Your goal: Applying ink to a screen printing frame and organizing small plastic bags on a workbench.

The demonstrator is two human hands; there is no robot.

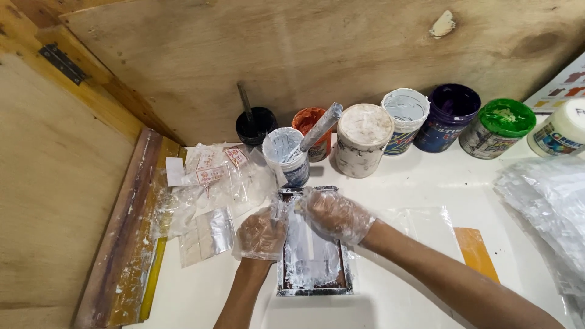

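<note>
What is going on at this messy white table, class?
A person in thin clear plastic gloves works over a small rectangular printing frame smeared with white paint, lying flat on the white table. The left hand rests on the frame's left edge; the right hand presses near its top. Behind stands an open white paint tub with a paint-coated stirring stick, ahead of a row of other paint tubs.
</note>
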